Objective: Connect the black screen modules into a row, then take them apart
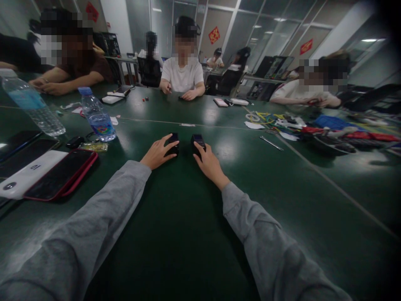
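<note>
Two small black box-shaped objects stand side by side on the dark green table, with a narrow gap between them. My left hand (160, 152) is wrapped over the left black box (174, 138), thumb and fingers spread across its side and top. The right black box (197, 138) is gripped by my right hand (206, 160), thumb on its near face and the other fingers partly hidden behind it. What kind of devices these are I cannot make out. Both my forearms are in grey sleeves.
Left of me are a blue-capped water bottle (97, 117), a larger bottle (33, 104), and a phone in a red case (62, 173). A wrench (271, 143) and a heap of cables (338, 129) lie to the right. Several people sit around the table (175, 234).
</note>
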The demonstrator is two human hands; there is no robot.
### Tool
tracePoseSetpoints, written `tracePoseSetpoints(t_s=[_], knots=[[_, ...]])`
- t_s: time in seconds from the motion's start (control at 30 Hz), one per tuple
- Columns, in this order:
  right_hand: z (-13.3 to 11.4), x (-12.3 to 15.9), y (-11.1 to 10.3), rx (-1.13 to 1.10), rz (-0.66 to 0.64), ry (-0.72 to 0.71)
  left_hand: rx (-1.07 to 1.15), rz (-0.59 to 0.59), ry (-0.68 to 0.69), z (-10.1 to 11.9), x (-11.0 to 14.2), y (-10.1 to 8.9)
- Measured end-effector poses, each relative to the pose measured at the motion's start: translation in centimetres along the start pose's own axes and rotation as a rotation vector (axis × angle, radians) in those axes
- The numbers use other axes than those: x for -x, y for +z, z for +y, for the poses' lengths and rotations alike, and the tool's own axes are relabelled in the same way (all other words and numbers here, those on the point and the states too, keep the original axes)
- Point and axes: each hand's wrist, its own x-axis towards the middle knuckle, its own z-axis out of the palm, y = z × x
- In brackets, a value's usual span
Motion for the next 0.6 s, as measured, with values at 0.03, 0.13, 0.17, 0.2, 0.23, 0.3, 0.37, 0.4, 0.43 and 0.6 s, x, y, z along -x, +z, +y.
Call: tracePoseSetpoints(t_s=[0.03,0.13,0.17,0.2,0.23,0.3,0.37,0.4,0.43,0.6], knots=[[0.00,0.00,0.01,0.000,-0.001,0.002,0.001,-0.001,0.002,0.01,0.01,0.00],[0.07,-0.03,0.10,0.003,0.002,0.004,-0.003,-0.004,-0.007,0.03,0.02,0.04],[0.10,-0.03,0.13,0.006,0.003,0.003,-0.006,-0.007,-0.014,0.02,0.02,0.07],[0.11,-0.03,0.16,0.008,0.005,0.001,-0.009,-0.011,-0.022,0.00,0.02,0.12],[0.12,-0.03,0.18,0.011,0.005,0.001,-0.012,-0.013,-0.028,-0.04,0.01,0.19],[0.11,-0.02,0.18,0.016,0.003,0.003,-0.010,-0.012,-0.033,-0.15,-0.01,0.36],[0.08,0.00,0.17,0.016,-0.002,0.005,-0.003,-0.004,-0.034,-0.30,-0.02,0.55],[0.07,0.01,0.17,0.014,-0.003,0.006,0.001,0.000,-0.036,-0.38,-0.02,0.64],[0.07,0.02,0.17,0.011,-0.002,0.006,0.003,0.003,-0.037,-0.45,-0.02,0.72],[0.06,0.03,0.14,0.008,-0.002,0.008,-0.003,0.001,-0.034,-0.53,-0.01,0.80]])
